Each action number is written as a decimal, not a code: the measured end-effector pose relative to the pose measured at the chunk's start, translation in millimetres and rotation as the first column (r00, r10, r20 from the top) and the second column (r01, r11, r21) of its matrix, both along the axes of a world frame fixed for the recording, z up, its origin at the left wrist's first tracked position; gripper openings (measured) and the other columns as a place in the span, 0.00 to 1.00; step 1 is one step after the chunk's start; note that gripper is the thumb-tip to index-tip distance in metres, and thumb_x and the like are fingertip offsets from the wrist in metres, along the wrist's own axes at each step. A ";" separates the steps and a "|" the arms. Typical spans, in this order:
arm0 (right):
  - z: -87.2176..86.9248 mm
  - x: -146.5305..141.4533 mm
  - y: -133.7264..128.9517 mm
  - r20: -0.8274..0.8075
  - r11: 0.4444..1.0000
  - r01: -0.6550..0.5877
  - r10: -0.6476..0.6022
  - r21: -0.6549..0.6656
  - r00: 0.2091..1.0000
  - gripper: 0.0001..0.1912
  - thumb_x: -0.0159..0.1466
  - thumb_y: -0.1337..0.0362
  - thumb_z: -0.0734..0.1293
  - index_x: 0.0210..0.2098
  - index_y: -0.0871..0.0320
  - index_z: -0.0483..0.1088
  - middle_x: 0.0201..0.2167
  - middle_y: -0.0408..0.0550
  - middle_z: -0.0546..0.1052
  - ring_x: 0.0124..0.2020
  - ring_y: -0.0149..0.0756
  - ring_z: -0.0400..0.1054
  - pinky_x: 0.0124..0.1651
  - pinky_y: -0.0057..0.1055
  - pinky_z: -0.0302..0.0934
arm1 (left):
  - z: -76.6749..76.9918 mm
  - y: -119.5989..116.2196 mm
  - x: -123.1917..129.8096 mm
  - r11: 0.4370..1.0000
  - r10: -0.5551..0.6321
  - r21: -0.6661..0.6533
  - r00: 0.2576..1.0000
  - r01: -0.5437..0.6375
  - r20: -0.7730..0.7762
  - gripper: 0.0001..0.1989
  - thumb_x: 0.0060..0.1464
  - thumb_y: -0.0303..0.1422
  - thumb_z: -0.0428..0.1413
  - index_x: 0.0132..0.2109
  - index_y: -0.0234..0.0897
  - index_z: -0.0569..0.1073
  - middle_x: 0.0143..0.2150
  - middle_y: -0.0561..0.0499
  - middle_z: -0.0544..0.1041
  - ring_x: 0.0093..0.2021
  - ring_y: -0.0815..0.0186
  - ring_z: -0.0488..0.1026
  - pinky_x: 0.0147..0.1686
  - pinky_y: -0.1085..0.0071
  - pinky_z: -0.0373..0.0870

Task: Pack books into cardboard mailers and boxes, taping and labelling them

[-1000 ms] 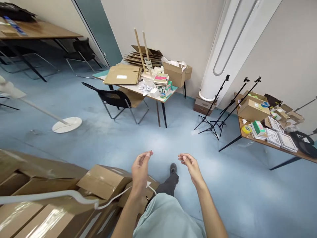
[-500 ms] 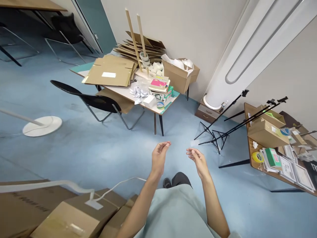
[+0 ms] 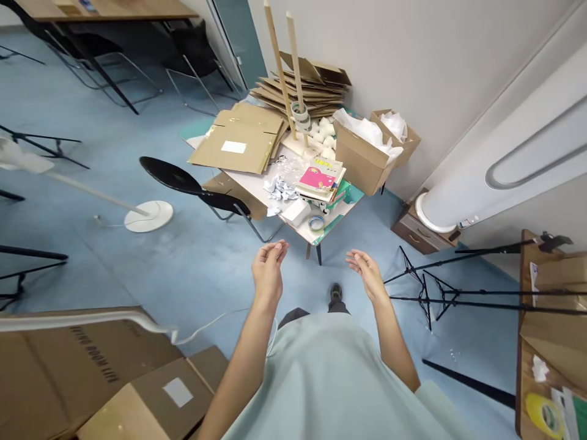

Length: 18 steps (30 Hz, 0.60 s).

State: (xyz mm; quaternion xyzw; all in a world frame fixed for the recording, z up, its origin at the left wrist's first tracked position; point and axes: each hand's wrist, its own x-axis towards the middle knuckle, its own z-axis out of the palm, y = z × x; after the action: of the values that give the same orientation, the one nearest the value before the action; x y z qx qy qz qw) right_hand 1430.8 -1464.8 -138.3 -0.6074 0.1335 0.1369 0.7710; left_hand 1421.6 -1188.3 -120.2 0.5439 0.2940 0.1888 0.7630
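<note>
In the head view, open blue floor [image 3: 314, 293] lies between your hands and below them. The near corner of the tabletop [image 3: 334, 223] stands just beyond your left hand [image 3: 269, 267], with a black chair [image 3: 224, 201] ahead and to its left. Tripods [image 3: 486, 304] crowd the space right of your right hand [image 3: 365, 271]. Below and left of your left hand, a carton [image 3: 132, 348] reads "VING ROOM LIFE", its first letters unseen. Print on the pink-covered book [image 3: 318, 178] beyond your hands is too small to read. Your left hand is empty, fingers curled; you cannot tell whether thumb and fingertips touch. Your right hand is empty, fingers loosely apart. Nearest past your left fingertips sit a white box [image 3: 296, 211] and a tape roll [image 3: 316, 230].
</note>
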 end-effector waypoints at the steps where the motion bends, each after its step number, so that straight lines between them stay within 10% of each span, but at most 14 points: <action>1: -0.2 25.8 5.4 0.001 1.000 -0.030 0.030 0.003 1.000 0.29 0.62 0.40 0.80 0.53 0.52 0.82 0.59 0.57 0.86 0.59 0.52 0.82 0.66 0.49 0.72 | 0.6 0.0 15.3 1.000 0.001 0.014 1.000 -0.001 -0.003 0.20 0.53 0.48 0.70 0.43 0.40 0.75 0.54 0.42 0.85 0.55 0.55 0.83 0.68 0.50 0.74; 10: -38.7 203.0 71.6 0.003 0.994 -0.063 0.063 -0.089 0.998 0.27 0.64 0.46 0.80 0.55 0.54 0.79 0.58 0.55 0.85 0.63 0.51 0.78 0.67 0.45 0.72 | -53.3 43.1 140.8 0.995 -0.096 -0.051 0.986 0.090 -0.134 0.24 0.52 0.47 0.72 0.50 0.40 0.78 0.60 0.38 0.82 0.62 0.50 0.80 0.67 0.50 0.75; 18: -56.7 311.2 133.9 -0.032 0.910 0.218 -0.244 -0.352 0.969 0.30 0.58 0.47 0.83 0.52 0.56 0.76 0.64 0.60 0.82 0.67 0.51 0.75 0.73 0.44 0.69 | -100.4 90.4 308.9 0.968 -0.248 -0.049 0.906 0.246 -0.344 0.25 0.55 0.42 0.71 0.54 0.37 0.74 0.65 0.33 0.79 0.70 0.45 0.74 0.72 0.49 0.68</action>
State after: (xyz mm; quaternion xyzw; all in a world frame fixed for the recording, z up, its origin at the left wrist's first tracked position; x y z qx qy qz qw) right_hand 1742.0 -1330.9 -194.9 -0.7077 0.2555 0.0420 0.6574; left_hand 1730.5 -1097.9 -220.7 0.5998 0.3531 -0.0087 0.7180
